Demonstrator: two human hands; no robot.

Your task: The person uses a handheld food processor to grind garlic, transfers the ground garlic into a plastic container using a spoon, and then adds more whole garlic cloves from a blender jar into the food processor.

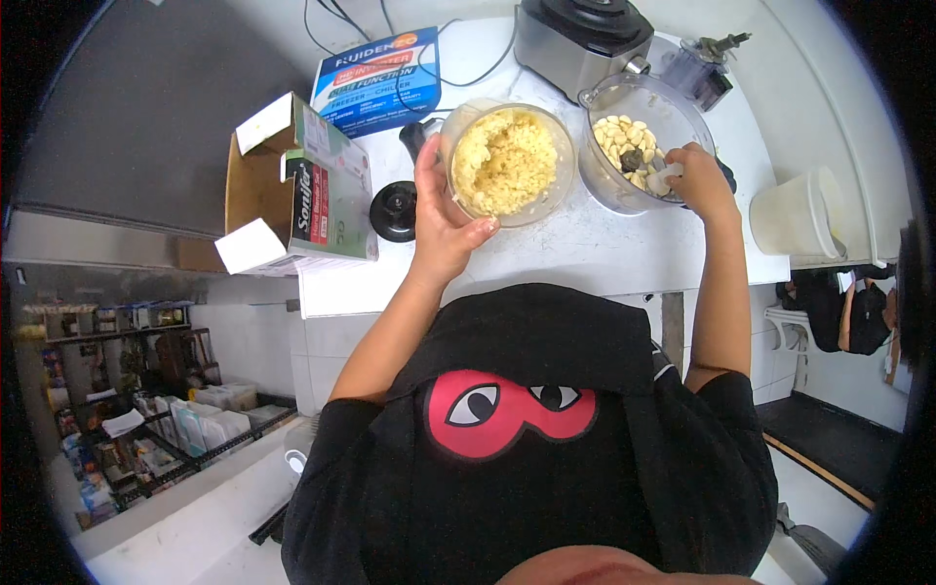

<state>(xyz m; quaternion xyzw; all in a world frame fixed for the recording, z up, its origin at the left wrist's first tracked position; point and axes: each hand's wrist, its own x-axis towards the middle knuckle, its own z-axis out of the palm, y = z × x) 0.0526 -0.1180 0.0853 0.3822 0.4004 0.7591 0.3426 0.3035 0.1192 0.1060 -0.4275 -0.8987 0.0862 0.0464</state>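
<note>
My left hand [446, 212] holds a clear plastic container [564, 164] by its left side, the thumb on the near rim. Chopped garlic [512, 161] fills much of it, with a hollow in the middle. To the right stands a clear food processor bowl [592, 172] with whole peeled garlic cloves [621, 135] around a dark central hub [631, 159]. My right hand [695, 179] reaches over the bowl's right rim, its fingers closed on a small whitish plastic tool [664, 180] among the cloves. The tool's exact kind is unclear.
Behind the bowl sits the food processor base [585, 51], beside a clear attachment with a blade [702, 69]. An open hand blender box [329, 197], a black lid [395, 210] and a blue box [380, 84] with cords stand left. A white bucket [793, 212] is right.
</note>
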